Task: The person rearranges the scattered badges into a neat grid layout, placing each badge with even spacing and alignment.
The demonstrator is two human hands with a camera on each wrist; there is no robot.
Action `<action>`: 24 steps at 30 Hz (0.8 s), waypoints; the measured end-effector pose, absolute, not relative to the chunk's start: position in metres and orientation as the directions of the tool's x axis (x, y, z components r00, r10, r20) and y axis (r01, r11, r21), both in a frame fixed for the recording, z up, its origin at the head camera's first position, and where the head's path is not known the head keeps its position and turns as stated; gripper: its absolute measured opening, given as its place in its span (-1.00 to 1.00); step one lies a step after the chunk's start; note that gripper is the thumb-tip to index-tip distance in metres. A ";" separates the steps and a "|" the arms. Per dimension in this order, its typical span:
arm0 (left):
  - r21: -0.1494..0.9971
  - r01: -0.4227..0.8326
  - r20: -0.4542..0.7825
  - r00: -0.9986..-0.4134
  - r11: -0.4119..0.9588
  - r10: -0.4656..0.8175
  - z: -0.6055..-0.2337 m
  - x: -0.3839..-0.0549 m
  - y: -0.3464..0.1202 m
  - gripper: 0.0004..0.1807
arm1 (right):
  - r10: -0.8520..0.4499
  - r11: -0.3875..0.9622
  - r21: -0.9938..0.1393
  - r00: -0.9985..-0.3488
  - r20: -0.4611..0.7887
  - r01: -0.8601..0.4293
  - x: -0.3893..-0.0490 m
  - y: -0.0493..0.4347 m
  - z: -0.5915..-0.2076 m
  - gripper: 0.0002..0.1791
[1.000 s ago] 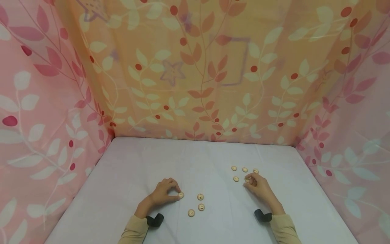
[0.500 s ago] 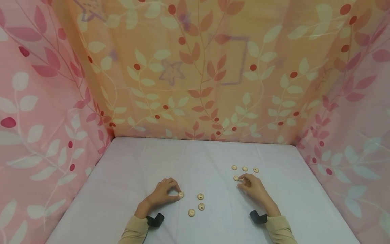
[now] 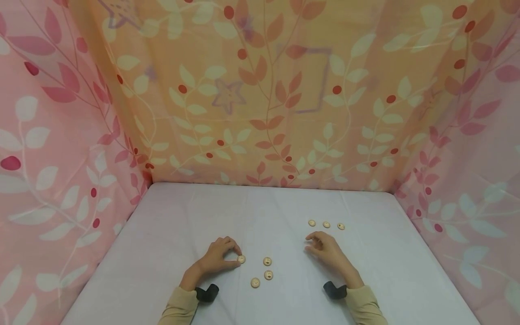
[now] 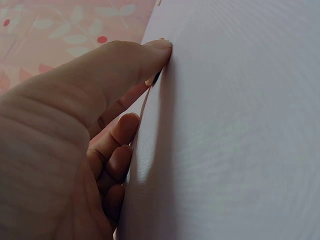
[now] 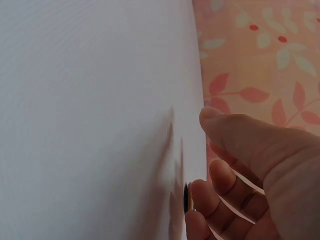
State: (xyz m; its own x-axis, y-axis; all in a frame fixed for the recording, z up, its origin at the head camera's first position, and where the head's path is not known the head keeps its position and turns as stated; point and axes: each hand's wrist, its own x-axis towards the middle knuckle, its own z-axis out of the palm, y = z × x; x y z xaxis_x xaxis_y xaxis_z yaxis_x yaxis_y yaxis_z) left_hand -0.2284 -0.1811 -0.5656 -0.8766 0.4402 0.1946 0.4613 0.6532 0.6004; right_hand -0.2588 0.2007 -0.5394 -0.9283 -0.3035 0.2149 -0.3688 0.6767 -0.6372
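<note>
My left hand [image 3: 218,256] pinches a small round wooden disc [image 3: 241,259] by its edge between thumb and forefinger, at the table surface. The disc bears dark face-like marks; in the left wrist view its dark edge [image 4: 156,78] shows beyond the thumb. My right hand [image 3: 327,250] hovers low over the table, thumb and forefinger apart, the other fingers loosely bent. In the right wrist view a disc [image 5: 187,197], seen nearly edge-on, is right at the ring and little fingertips. In the head view the right hand hides it.
To the right of the left hand lie an upper disc [image 3: 267,261], a middle disc [image 3: 268,274] and a lower disc [image 3: 255,282]. Beyond the right hand, a row holds left [image 3: 312,223], centre [image 3: 327,225] and right discs [image 3: 341,226]. Patterned curtains [image 3: 260,113] enclose the white table [image 3: 195,212].
My right hand has moved left along the table. Two discs seen near its fingers earlier are out of the head view now. My left hand stays still with its disc.
</note>
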 end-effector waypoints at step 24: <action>0.597 0.487 0.235 -0.866 0.638 0.441 -0.568 -0.228 -0.182 -0.78 | -0.471 0.582 -0.659 -0.859 0.204 -0.476 -0.256 0.156 -0.537 -0.74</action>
